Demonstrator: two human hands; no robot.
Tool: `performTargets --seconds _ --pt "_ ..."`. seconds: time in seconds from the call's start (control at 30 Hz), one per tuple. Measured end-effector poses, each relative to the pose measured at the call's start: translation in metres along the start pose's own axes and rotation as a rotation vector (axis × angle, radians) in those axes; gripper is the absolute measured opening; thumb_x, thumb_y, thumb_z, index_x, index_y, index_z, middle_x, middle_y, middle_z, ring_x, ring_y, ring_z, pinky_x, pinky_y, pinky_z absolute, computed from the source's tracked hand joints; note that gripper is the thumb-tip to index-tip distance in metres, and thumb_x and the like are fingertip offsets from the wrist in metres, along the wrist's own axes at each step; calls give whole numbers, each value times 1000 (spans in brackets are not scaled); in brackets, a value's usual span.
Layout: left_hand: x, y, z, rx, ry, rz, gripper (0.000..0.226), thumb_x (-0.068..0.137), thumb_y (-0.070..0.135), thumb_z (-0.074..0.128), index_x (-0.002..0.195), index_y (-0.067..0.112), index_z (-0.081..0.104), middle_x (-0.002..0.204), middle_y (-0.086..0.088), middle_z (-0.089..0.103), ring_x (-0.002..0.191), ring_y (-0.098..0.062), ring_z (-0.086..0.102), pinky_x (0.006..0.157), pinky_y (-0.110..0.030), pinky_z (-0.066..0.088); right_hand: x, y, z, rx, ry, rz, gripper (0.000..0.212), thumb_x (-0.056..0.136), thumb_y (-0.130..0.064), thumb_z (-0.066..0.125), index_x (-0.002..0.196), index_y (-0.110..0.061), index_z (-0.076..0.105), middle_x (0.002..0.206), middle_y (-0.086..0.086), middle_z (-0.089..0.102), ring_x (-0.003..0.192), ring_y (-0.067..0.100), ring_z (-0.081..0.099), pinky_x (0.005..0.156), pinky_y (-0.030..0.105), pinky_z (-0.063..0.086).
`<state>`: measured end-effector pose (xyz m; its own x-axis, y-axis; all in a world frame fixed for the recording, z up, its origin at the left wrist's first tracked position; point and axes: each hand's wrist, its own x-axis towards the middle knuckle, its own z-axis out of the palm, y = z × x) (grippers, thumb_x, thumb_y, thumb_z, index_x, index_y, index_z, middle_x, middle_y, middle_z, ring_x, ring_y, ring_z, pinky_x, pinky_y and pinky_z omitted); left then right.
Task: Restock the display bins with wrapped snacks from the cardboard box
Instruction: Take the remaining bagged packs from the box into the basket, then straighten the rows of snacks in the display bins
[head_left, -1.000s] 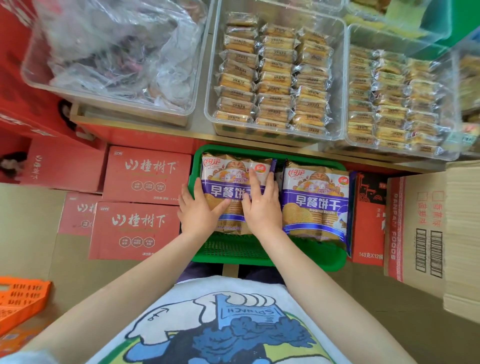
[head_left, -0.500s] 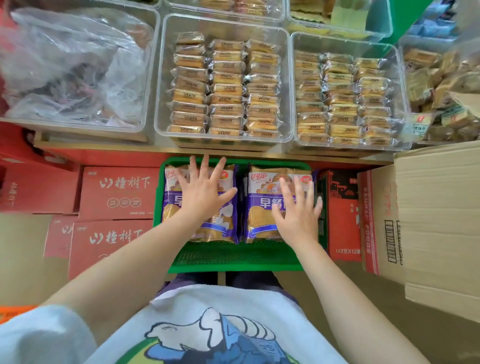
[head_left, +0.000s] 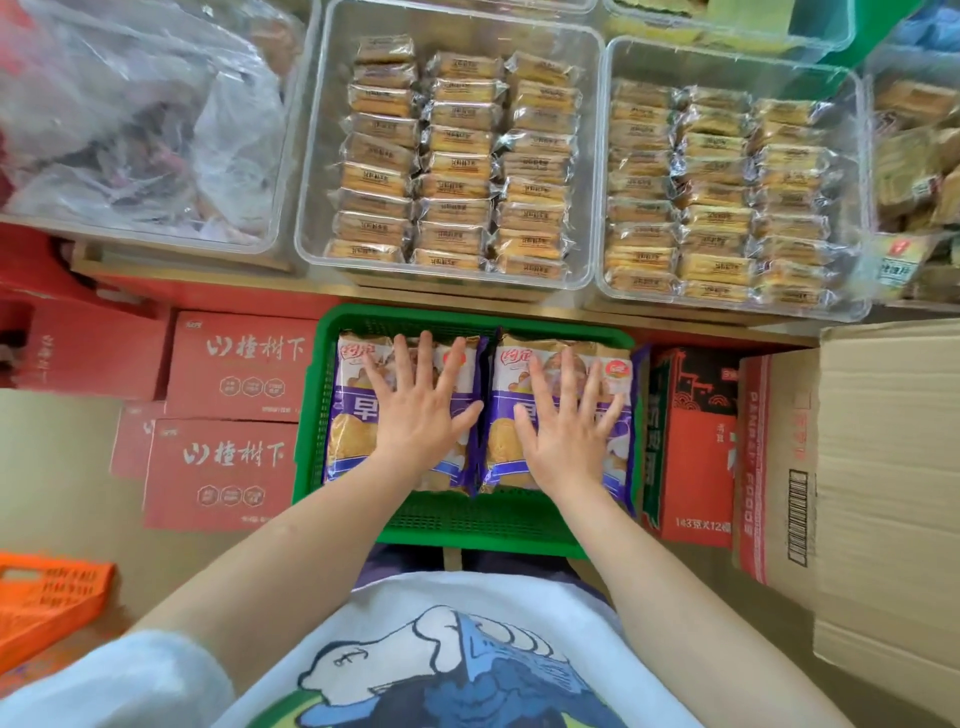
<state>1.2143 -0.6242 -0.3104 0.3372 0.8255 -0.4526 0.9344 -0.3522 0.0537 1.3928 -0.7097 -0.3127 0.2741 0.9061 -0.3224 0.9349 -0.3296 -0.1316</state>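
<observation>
Head view, looking down: 2 purple-and-gold biscuit bags lie side by side, edges touching, in a green mesh basket (head_left: 311, 415) on the floor. Left hand (head_left: 421, 415) lies flat on the left bag (head_left: 353, 415), fingers straight and spread — pressing, gripping nothing. Right hand (head_left: 563, 426) lies flat on the right bag (head_left: 504, 431) in the same manner, fingers splayed, nothing held.

Above the basket, on a shelf edge, stand 2 clear display bins. Centre bin (head_left: 311, 156) holds 3 neat columns of wrapped snacks (head_left: 457, 166); right bin (head_left: 857, 208) holds 3 more columns, similarly packed. At upper left, another clear bin (head_left: 280, 171) contains crumpled clear plastic wrapping.

Cardboard box (head_left: 883, 467) sits at the right edge of frame, beside a red-and-dark carton (head_left: 691, 452) that stands just beside the basket. Red cartons (head_left: 223, 462) with white lettering are stacked left of the basket — 1 touching its side. An orange basket (head_left: 47, 597) shows at lower left.
</observation>
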Motion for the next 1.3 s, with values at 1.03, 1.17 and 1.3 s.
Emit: performTargets --seconds 1.03,1.17,1.3 --pt "-25 62 -49 -862 -317 -90 65 101 28 53 157 18 22 153 -8 39 116 -26 59 89 -38 55 0 35 -44 550 26 679 71 100 -43 56 152 -2 30 152 21 38 139 36 39 109 45 39" --pt "-10 75 -47 -829 -397 -193 82 99 32 53 160 23 0 141 -13 51 88 -23 65 57 -30 49 -2 47 -37 522 -59 603 63 101 -51 48 143 -4 47 143 17 49 134 35 41 107 46 40" --pt "-14 76 -43 -889 -387 -229 87 92 35 55 160 30 2 140 -9 53 98 -25 65 74 -38 59 -5 43 -42 561 -67 584 59 103 -48 47 145 -7 43 136 15 54 134 33 40 102 45 44"
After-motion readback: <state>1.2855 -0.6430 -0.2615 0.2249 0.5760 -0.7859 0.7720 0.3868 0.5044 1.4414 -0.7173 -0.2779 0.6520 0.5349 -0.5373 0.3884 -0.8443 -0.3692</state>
